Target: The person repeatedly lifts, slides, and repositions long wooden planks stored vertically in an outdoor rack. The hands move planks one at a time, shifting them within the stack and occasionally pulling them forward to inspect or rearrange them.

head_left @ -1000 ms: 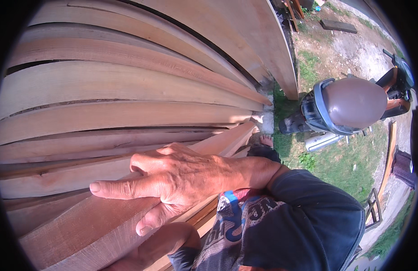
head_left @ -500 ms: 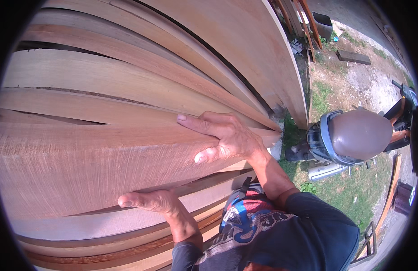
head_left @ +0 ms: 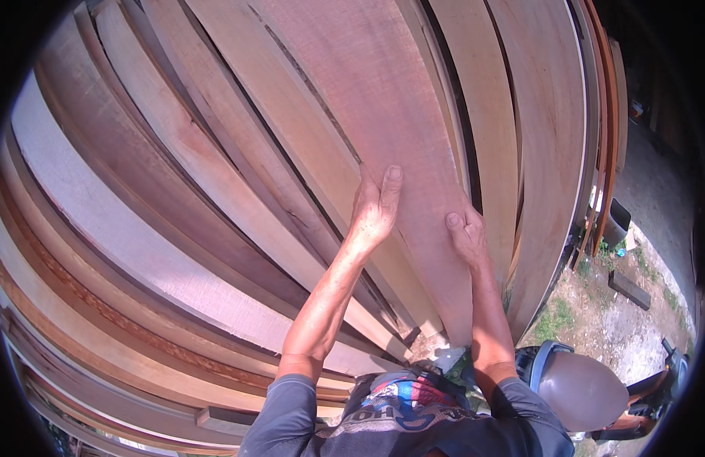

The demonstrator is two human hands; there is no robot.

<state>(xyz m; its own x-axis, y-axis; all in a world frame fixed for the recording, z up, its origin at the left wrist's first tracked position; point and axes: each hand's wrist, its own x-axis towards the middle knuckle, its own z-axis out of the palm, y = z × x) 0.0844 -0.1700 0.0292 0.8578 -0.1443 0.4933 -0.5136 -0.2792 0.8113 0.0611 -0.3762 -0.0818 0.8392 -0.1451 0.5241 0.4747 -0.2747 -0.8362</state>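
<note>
A long reddish-brown wooden plank (head_left: 410, 114) runs away from my body, its broad face up, among other boards. On its left edge is my left hand (head_left: 375, 207), closed with the thumb lying on the face and the fingers around the side, partly hidden. My right hand (head_left: 467, 232) grips the opposite edge a little nearer to me, thumb on top and its other fingers out of sight. The plank's near end narrows toward my waist between my forearms.
Several boards lie side by side to the left, among them a pale one (head_left: 139, 236). Another wide board (head_left: 547, 137) is on the right. Beyond them, a motorbike with a brown rounded seat (head_left: 585, 390) and a short dark block (head_left: 629, 290) are on the ground.
My view has swung, so the boards now point away from me. Both hands now clasp the plank's two edges; earlier the right hand rested with fingers spread over its upper edge.
</note>
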